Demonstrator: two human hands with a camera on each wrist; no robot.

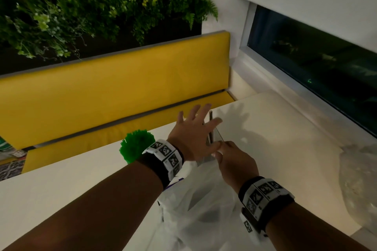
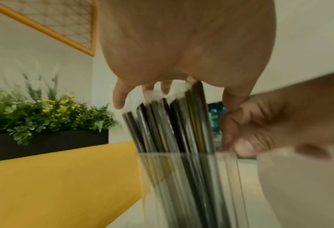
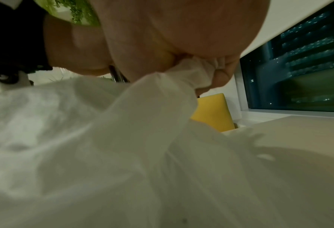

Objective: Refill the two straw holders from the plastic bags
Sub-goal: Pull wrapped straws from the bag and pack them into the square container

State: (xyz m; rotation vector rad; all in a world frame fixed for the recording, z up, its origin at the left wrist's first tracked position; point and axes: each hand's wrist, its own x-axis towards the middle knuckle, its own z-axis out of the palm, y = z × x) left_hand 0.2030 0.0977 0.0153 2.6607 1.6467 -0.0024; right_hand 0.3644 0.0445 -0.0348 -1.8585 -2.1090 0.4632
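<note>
Head view: left hand (image 1: pixel 193 134) reaches forward over the far edge of the table (image 1: pixel 81 193), fingers spread and straight, palm down over the tops of the dark straws (image 1: pixel 211 128). The straws stand upright in a clear holder (image 1: pixel 206 159), mostly hidden behind both hands. Right hand (image 1: pixel 234 161) sits just beside the left, fingers curled, pinching the top of the white bag (image 1: pixel 195 206), which lies crumpled on the table between the forearms, near the near edge. A bunch of green straws (image 1: pixel 136 146) stands left of the left wrist, near the far edge; its holder is hidden. A second, clear bag (image 1: pixel 359 179) lies at the table's right edge, well apart. Yellow bench (image 1: pixel 114 79) and plants (image 1: pixel 81 6) behind.

Left wrist view: left hand (image 2: pixel 181 46) has its fingers (image 2: pixel 119 98) extended downward, relaxed, tips touching or just above the straws' (image 2: pixel 172 123) upper ends; exact contact unclear, blurred. Straws are dark and glossy, bundled, leaning slightly left, lower parts inside the clear holder (image 2: pixel 191 185). Right hand (image 2: pixel 269 123) is close at the right, curled.

Right wrist view: right hand (image 3: pixel 181 38) grips a bunched fold of white bag (image 3: pixel 123 138) between thumb and fingers. Bag fills the lower frame, wrinkled. Dark straws (image 3: pixel 117 75) peek out behind it. Window (image 3: pixel 299 69) at right.
</note>
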